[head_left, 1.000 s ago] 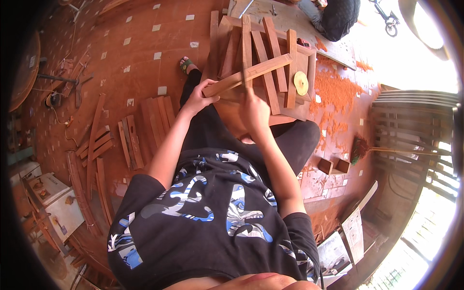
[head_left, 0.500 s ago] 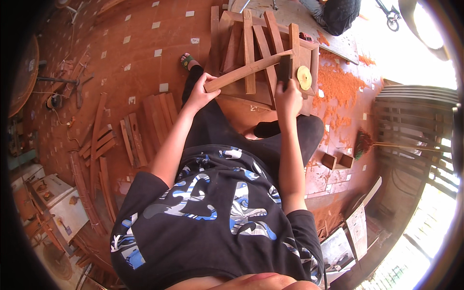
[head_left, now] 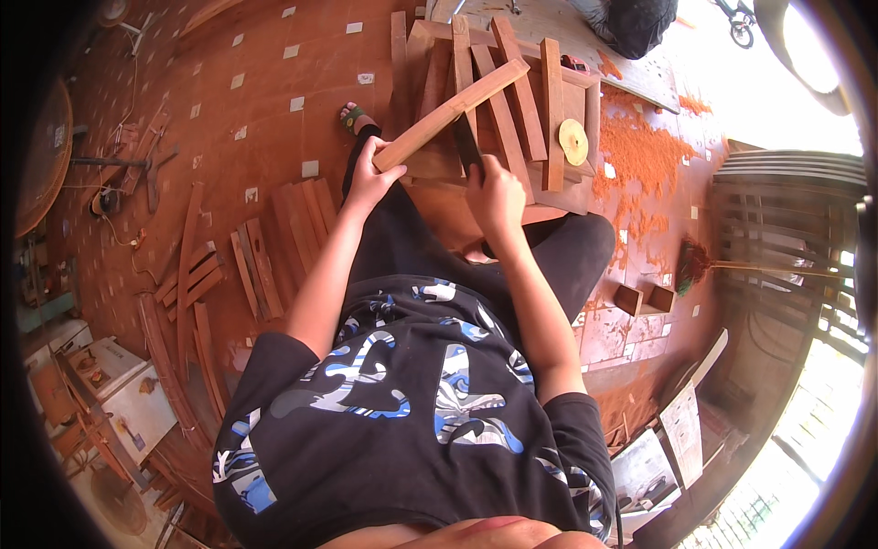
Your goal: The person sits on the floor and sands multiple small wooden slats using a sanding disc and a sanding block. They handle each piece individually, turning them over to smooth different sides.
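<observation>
Rimmed brown wooden desk (head_left: 577, 94) held brown wooden strips (head_left: 551, 114), round yellow disc (head_left: 573, 142) near its right edge, left hand (head_left: 372, 180) gripped long wooden bar (head_left: 451, 113), right hand (head_left: 497, 198) clutched dark flat tool (head_left: 467, 145)

Dark tool (head_left: 467, 146): handle hidden in right hand (head_left: 497, 195). Co-worker (head_left: 635, 27): partly cut off by top edge. Red item (head_left: 574, 63): too small to identify.

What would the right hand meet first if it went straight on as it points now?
Probably the long brown wooden bar in the left hand: the dark flat tool in the right hand points at it, but depth is unclear.
</observation>
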Action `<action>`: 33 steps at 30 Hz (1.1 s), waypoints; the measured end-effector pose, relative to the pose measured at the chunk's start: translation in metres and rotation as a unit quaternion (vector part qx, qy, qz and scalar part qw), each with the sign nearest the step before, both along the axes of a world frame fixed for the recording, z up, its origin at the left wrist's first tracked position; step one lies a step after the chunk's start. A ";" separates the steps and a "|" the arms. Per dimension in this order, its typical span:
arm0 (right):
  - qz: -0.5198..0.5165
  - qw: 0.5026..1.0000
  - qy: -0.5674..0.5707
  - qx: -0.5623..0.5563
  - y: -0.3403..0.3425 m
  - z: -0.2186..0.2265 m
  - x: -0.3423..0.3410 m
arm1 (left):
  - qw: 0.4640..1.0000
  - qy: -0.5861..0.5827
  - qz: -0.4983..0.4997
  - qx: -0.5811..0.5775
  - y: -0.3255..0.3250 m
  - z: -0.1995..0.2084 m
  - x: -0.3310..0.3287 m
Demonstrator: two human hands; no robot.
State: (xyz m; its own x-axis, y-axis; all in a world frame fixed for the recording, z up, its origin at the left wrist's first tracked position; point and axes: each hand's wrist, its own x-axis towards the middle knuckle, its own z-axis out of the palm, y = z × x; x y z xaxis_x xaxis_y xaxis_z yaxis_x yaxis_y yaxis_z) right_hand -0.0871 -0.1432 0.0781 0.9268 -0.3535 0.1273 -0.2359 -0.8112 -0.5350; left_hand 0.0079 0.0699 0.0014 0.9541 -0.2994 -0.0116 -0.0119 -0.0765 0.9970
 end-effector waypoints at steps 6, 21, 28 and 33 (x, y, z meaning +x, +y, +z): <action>-0.054 0.990 -0.110 0.063 -0.036 0.001 -0.001 | 0.965 0.184 -0.026 -0.183 0.003 0.017 0.001; -0.010 0.997 0.004 0.081 -0.038 -0.018 -0.001 | 0.937 0.239 -0.135 -0.218 0.010 0.008 0.004; 0.058 0.985 -0.030 0.159 -0.031 -0.014 0.002 | 0.955 0.215 -0.142 -0.149 0.005 0.016 -0.002; 0.086 0.988 0.003 0.128 -0.020 -0.013 -0.001 | 0.957 0.211 -0.143 -0.137 0.004 0.017 -0.002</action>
State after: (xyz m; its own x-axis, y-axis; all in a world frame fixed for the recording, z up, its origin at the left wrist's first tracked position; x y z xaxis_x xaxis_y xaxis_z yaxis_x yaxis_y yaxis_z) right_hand -0.0879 -0.1631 0.0654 0.9764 -0.2104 0.0482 -0.1100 -0.6774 -0.7273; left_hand 0.0054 0.0743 0.0185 0.7606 -0.5941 -0.2620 0.4151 0.1345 0.8998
